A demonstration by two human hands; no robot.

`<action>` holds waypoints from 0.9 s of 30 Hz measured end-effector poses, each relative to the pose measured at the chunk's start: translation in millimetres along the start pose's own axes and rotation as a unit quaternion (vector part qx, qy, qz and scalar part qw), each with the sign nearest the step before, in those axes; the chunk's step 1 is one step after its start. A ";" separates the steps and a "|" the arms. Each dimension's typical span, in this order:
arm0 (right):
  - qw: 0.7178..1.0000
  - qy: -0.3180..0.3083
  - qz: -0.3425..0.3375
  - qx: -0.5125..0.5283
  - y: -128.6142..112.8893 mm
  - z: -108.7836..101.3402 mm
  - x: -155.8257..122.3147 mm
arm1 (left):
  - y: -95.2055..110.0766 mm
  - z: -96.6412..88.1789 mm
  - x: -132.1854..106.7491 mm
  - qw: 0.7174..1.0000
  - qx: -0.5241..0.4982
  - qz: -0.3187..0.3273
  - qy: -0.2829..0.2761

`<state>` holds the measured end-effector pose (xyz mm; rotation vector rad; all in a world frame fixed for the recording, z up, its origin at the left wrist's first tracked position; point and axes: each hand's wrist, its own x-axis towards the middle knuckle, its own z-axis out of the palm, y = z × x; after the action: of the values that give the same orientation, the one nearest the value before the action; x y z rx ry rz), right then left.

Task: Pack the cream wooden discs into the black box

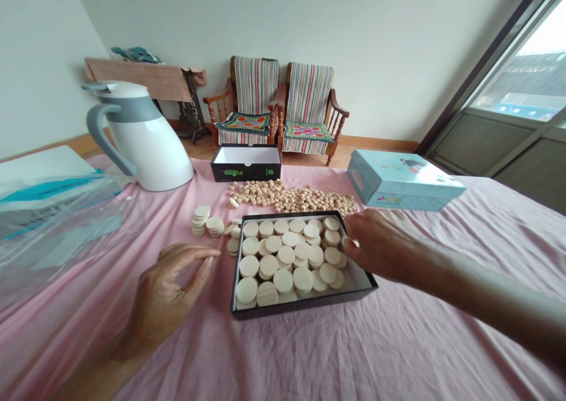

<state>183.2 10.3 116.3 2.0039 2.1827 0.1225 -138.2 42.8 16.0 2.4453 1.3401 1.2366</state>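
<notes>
A shallow black box with a pale inside sits on the pink cloth, filled with stacked round wooden discs. My right hand grips the box's right side, its thumb over the rim and the other fingers mostly hidden. Left of the box hovers my left hand; thumb and forefinger curve toward each other with a small gap, holding nothing I can see. Short stacks of the same discs stand beyond it, and a few more discs lie against the box's left edge.
Behind the box spreads a heap of small wooden pieces. Farther back are an open black box and a light blue box. A white and grey jug and clear plastic packaging occupy the left side.
</notes>
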 end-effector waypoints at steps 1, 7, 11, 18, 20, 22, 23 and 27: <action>1.000 0.005 -0.001 0.012 1.1 2.8 0.2 | 0.1 -0.4 -0.1 1.000 0.000 -0.005 0.000; 0.988 0.114 0.029 0.100 15.6 7.1 0.0 | 1.2 -1.7 -2.8 0.999 -0.023 -0.032 -0.019; 0.950 0.165 0.086 0.249 35.0 15.9 0.0 | 6.0 2.7 -4.4 0.987 -0.092 -0.092 -0.089; 0.603 0.196 0.155 0.757 30.8 84.4 5.5 | 27.9 17.8 -6.9 0.951 -0.204 -0.202 -0.113; 0.521 0.185 0.172 0.816 26.0 101.5 10.3 | 35.0 21.6 -9.5 0.943 -0.217 -0.222 -0.119; 0.464 0.210 0.195 0.838 23.8 112.3 15.7 | 40.7 23.9 -12.0 0.938 -0.224 -0.236 -0.122; 0.446 0.232 0.209 0.839 23.0 115.4 18.0 | 42.9 24.4 -12.8 0.936 -0.226 -0.240 -0.123; 0.453 0.253 0.243 0.820 12.3 115.8 18.1 | 46.9 23.7 -12.9 0.932 -0.245 -0.226 -0.141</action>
<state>215.2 22.6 3.6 3.6327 1.4946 -2.6035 -94.3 11.3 12.5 1.7600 1.2290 0.9183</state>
